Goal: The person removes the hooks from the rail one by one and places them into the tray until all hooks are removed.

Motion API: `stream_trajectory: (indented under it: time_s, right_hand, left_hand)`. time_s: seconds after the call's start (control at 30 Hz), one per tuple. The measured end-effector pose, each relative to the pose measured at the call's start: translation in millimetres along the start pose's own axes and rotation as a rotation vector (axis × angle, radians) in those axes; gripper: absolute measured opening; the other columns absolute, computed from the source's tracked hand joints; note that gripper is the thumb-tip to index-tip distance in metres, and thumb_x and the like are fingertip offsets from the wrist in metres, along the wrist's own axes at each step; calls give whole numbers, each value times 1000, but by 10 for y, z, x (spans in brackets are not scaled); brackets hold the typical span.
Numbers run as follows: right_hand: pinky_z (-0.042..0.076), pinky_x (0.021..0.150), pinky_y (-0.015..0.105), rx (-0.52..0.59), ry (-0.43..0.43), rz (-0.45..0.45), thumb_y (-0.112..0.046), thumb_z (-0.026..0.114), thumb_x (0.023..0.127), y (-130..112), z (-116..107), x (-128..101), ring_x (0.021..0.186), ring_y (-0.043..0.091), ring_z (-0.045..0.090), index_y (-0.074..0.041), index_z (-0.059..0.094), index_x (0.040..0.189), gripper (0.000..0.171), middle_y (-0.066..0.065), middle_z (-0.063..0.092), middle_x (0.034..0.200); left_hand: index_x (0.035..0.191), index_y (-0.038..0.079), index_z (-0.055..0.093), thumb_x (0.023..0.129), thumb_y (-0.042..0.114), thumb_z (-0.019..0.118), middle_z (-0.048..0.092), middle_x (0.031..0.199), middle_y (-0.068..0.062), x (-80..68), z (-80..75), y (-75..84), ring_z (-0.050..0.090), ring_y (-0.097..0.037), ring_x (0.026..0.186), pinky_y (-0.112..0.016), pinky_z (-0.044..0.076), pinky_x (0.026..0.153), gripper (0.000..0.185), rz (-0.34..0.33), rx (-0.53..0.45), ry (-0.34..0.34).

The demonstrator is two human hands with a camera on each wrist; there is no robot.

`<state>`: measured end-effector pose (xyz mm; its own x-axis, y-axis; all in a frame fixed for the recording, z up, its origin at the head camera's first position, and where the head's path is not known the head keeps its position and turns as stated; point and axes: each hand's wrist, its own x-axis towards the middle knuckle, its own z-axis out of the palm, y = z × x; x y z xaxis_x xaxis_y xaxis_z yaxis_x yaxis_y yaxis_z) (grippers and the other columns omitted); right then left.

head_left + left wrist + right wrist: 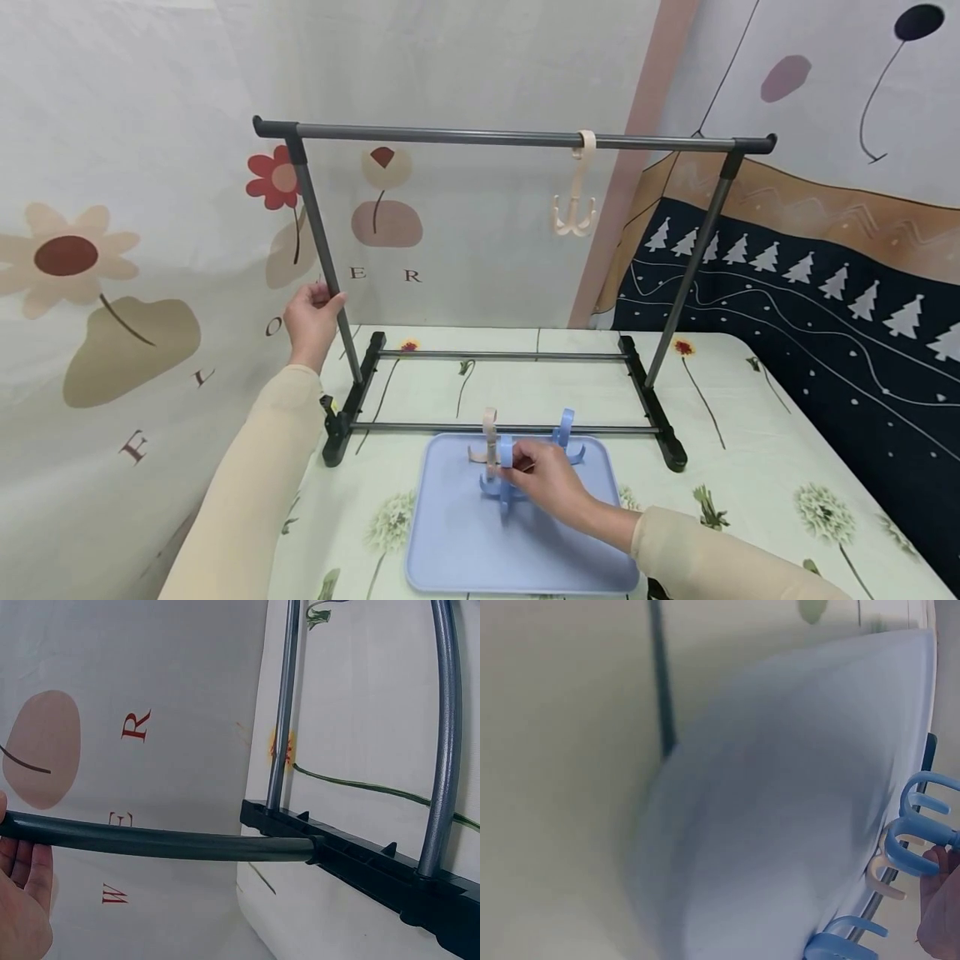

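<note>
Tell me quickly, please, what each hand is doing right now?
Left hand: grips the rack's left upright pole.
Right hand: pinches a blue hook over the blue tray.

Only readable stuff is on the flowered wall cloth [150, 250]: loose red-brown letters scattered around, an "F" [135, 447] low on the left, then "E" [361, 273] and "R" [412, 275] behind the rack (probably part of a longer word, can't tell). Left wrist view shows "R" [136, 725] again, sideways.
</note>
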<state>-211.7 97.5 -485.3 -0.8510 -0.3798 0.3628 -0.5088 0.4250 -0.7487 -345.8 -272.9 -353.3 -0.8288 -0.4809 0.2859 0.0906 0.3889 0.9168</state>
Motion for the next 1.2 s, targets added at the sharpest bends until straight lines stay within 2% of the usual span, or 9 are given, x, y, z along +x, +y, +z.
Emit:
stream_trajectory:
  time_s: [0.33,0.77,1.2]
  right_hand:
    - [55,66,23,13,-58,52,-10,79,84,35,15,-82,71,4,64,-15,66,80,15,-8,67,78]
    - [56,72,22,75,-73,44,-7,80,83,25,24,-142,78,8,66,-11,67,87,14,-4,68,85]
    - [56,84,35,135,-51,38,-18,86,78,-97,-146,-174,94,29,67,-5,67,108,38,2,68,101]
  left_hand:
    - [126,4,57,97,32,65,61,119,-7,-7,-5,5,55,-19,110,-38,45,97,41,-18,-2,-5]
    - [124,4,57,97,31,66,61,118,-8,26,2,-28,56,-20,110,-37,45,96,39,-7,1,2]
    - [123,5,57,97,31,66,61,117,-7,31,16,-33,56,-19,109,-36,46,95,37,-1,4,7]
